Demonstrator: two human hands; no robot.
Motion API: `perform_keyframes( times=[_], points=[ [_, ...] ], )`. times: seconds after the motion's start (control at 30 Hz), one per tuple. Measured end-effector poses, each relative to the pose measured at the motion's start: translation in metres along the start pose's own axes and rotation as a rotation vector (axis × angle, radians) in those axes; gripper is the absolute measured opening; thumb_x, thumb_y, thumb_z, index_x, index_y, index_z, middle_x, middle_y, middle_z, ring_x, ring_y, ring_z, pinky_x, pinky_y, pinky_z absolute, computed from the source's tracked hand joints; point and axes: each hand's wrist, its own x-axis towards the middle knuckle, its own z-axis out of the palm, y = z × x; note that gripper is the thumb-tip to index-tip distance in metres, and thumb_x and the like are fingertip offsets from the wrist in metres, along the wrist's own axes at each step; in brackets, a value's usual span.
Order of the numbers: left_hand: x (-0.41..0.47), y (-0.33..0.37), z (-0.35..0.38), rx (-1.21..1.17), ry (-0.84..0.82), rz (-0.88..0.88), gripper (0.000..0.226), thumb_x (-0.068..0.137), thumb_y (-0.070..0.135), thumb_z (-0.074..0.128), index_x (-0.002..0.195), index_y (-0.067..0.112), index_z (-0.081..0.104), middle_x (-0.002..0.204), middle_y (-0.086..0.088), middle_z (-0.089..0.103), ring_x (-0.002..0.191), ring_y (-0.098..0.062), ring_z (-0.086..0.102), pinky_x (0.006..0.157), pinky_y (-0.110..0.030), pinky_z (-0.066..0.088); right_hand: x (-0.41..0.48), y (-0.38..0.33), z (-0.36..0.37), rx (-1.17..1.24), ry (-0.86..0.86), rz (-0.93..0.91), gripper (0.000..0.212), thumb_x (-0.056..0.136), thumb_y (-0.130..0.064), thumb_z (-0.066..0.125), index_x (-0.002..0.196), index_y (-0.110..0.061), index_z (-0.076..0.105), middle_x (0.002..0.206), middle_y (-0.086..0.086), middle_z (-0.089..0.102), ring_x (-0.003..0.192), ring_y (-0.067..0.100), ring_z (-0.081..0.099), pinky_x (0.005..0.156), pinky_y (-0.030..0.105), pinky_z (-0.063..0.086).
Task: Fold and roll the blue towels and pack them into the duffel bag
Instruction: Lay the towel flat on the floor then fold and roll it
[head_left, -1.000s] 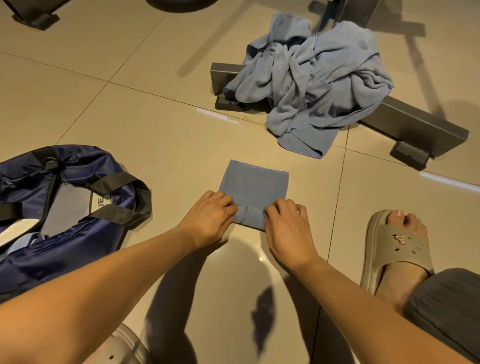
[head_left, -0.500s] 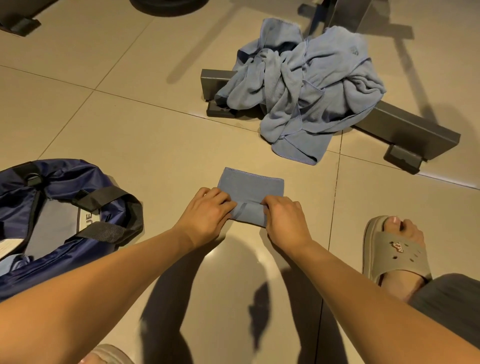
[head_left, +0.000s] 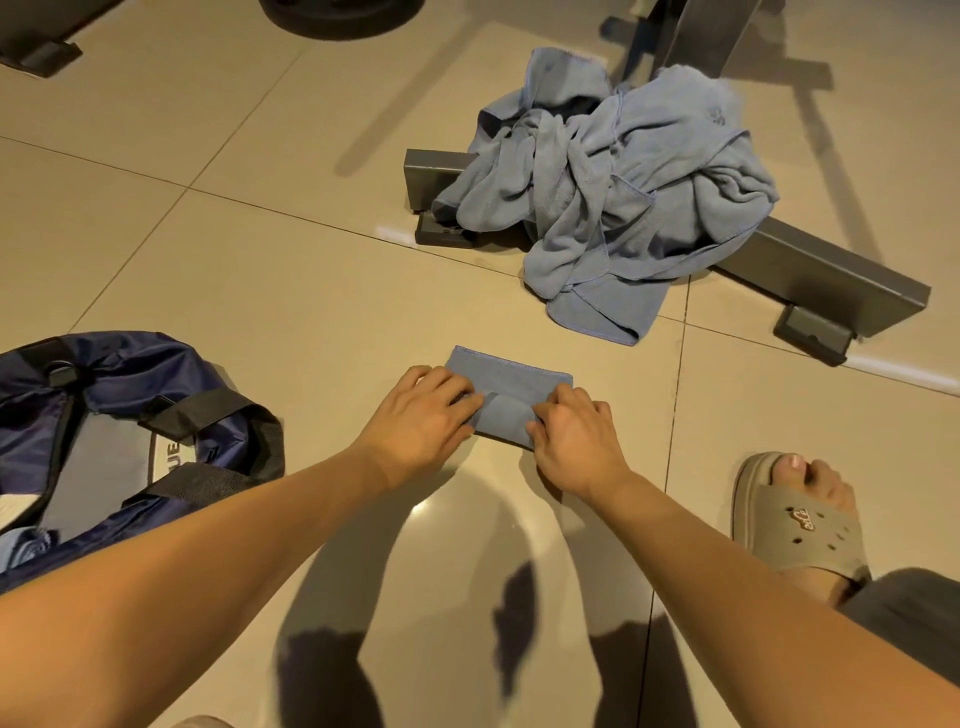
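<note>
A folded blue towel (head_left: 511, 382) lies on the tiled floor in front of me, its near end curled into a roll. My left hand (head_left: 423, 415) grips the roll's left end and my right hand (head_left: 574, 436) grips its right end. A heap of loose blue towels (head_left: 623, 192) is draped over a metal bar further back. The navy duffel bag (head_left: 104, 441) lies open at the left, with a rolled blue towel (head_left: 23, 551) showing inside its near end.
A grey metal frame foot (head_left: 826, 280) runs diagonally behind the towel heap. My sandalled foot (head_left: 800, 514) rests at the right. A dark round base (head_left: 337, 15) and another metal foot (head_left: 36, 47) sit at the top edge.
Both hands have rolled the towel's near end further away from me, so less flat towel shows beyond the fingers. The view has tilted slightly.
</note>
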Motion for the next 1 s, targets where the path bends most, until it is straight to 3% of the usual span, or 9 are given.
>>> perform_keyframes(
  times=[0.1, 0.2, 0.33, 0.5, 0.6, 0.7, 0.77, 0.87, 1.0],
  points=[
    [0.014, -0.003, 0.001, -0.032, -0.065, -0.062, 0.019, 0.096, 0.022, 0.057, 0.109, 0.02, 0.07, 0.1, 0.003, 0.063, 0.096, -0.024, 0.057, 0.086, -0.034, 0.04, 0.001, -0.006, -0.004, -0.069, 0.123, -0.021, 0.015, 0.095, -0.022, 0.051, 0.101, -0.013, 0.061, 0.104, 0.008, 0.054, 0.101, 0.03, 0.05, 0.085, 0.04, 0.033],
    [0.038, -0.007, -0.006, -0.053, -0.165, -0.071, 0.019, 0.089, 0.015, 0.054, 0.099, 0.022, 0.07, 0.095, 0.001, 0.062, 0.095, -0.024, 0.055, 0.084, -0.033, 0.037, -0.003, -0.003, 0.005, -0.143, 0.266, -0.126, 0.022, 0.088, -0.03, 0.064, 0.103, -0.014, 0.059, 0.102, 0.006, 0.055, 0.096, 0.029, 0.051, 0.089, 0.043, 0.04],
    [0.054, -0.012, -0.011, -0.033, -0.223, -0.082, 0.024, 0.1, 0.023, 0.044, 0.104, 0.022, 0.068, 0.103, 0.002, 0.062, 0.101, -0.022, 0.053, 0.088, -0.034, 0.037, 0.012, 0.009, 0.009, -0.108, 0.22, -0.109, 0.012, 0.084, -0.013, 0.068, 0.094, -0.018, 0.065, 0.094, 0.0, 0.057, 0.091, 0.026, 0.054, 0.08, 0.037, 0.038],
    [0.04, -0.006, 0.001, -0.003, -0.012, -0.005, 0.024, 0.098, 0.029, 0.053, 0.115, 0.016, 0.066, 0.112, 0.0, 0.062, 0.106, -0.024, 0.054, 0.097, -0.037, 0.042, 0.045, 0.005, -0.021, -0.053, -0.039, -0.011, 0.012, 0.092, -0.012, 0.053, 0.098, -0.013, 0.064, 0.102, 0.007, 0.056, 0.101, 0.031, 0.054, 0.075, 0.036, 0.03],
    [0.043, -0.007, 0.007, -0.023, -0.023, -0.05, 0.021, 0.095, 0.018, 0.06, 0.113, 0.012, 0.069, 0.107, -0.005, 0.068, 0.103, -0.028, 0.06, 0.097, -0.038, 0.044, 0.043, -0.002, -0.023, -0.104, 0.066, -0.073, 0.021, 0.087, -0.014, 0.054, 0.108, -0.012, 0.06, 0.105, 0.008, 0.055, 0.101, 0.031, 0.052, 0.083, 0.039, 0.033],
    [0.06, -0.013, 0.001, -0.09, -0.103, -0.063, 0.016, 0.095, 0.013, 0.055, 0.102, 0.012, 0.069, 0.101, -0.006, 0.068, 0.097, -0.028, 0.06, 0.092, -0.037, 0.044, 0.032, -0.001, -0.004, -0.139, 0.208, -0.181, 0.035, 0.082, -0.025, 0.067, 0.114, -0.013, 0.059, 0.105, 0.005, 0.057, 0.095, 0.028, 0.054, 0.087, 0.041, 0.04],
    [0.071, -0.019, -0.003, -0.125, -0.202, -0.088, 0.022, 0.1, 0.018, 0.05, 0.11, 0.013, 0.068, 0.107, -0.005, 0.068, 0.102, -0.027, 0.059, 0.094, -0.037, 0.044, 0.036, 0.006, 0.007, -0.144, 0.191, -0.154, 0.042, 0.078, -0.023, 0.074, 0.118, -0.015, 0.061, 0.104, 0.002, 0.059, 0.093, 0.027, 0.056, 0.083, 0.04, 0.043],
    [0.08, -0.022, -0.007, -0.155, -0.327, -0.142, 0.032, 0.103, 0.028, 0.046, 0.124, 0.012, 0.064, 0.119, -0.005, 0.067, 0.111, -0.026, 0.058, 0.1, -0.037, 0.043, 0.054, 0.015, 0.002, -0.106, 0.115, -0.123, 0.032, 0.084, -0.014, 0.068, 0.115, -0.017, 0.061, 0.101, 0.003, 0.06, 0.094, 0.028, 0.056, 0.074, 0.036, 0.036],
    [0.072, -0.021, 0.002, -0.106, -0.34, -0.122, 0.055, 0.094, 0.043, 0.061, 0.14, 0.015, 0.053, 0.133, -0.003, 0.061, 0.122, -0.024, 0.055, 0.109, -0.035, 0.038, 0.06, 0.013, 0.0, -0.133, 0.021, -0.104, 0.039, 0.083, -0.011, 0.064, 0.121, -0.015, 0.054, 0.111, 0.006, 0.054, 0.104, 0.03, 0.052, 0.075, 0.037, 0.033]
  ],
)
